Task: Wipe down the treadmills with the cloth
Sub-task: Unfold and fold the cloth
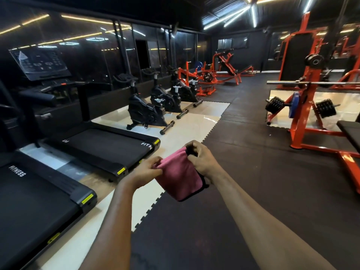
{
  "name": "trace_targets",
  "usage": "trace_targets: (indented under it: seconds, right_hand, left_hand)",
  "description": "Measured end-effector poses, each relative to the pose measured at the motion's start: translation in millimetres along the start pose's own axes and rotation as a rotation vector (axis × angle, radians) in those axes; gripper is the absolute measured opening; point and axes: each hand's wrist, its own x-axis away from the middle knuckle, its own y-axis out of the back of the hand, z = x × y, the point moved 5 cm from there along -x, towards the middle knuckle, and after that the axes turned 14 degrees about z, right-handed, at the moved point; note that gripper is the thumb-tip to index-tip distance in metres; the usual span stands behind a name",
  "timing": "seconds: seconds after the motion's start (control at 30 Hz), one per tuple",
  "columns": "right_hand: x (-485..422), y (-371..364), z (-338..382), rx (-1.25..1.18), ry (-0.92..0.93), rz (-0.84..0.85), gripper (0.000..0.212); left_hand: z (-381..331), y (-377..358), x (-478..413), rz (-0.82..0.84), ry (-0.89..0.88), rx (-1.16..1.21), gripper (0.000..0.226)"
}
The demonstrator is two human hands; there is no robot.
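Now L hand (145,170) & R hand (198,160) grip pink cloth (179,181); treadmill (39,201) reads FITNESS.

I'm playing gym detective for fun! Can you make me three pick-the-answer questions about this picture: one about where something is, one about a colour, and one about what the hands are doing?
1. Where are the treadmills?
A) on the person's right
B) on the person's left
C) beyond the barbell rack

2. What colour is the cloth?
A) green
B) white
C) pink

3. What are the left hand and right hand doing?
A) both pinch the cloth
B) only the left one holds it
C) both are empty

Answers:
1 B, since both black treadmills stand along the left side of the view.
2 C, since the cloth is pink with a dark edge.
3 A, since each hand pinches the top of the cloth, which hangs in the air between them.
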Motion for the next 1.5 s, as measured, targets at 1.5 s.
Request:
trace_targets:
  seconds: [1.5]
  right_hand:
    - [-403, -732, 77, -0.123, 0.201, 1.063, 0.02]
  left_hand:
    - [483, 441, 295, -1.227, 0.431, 0.118, 0.023]
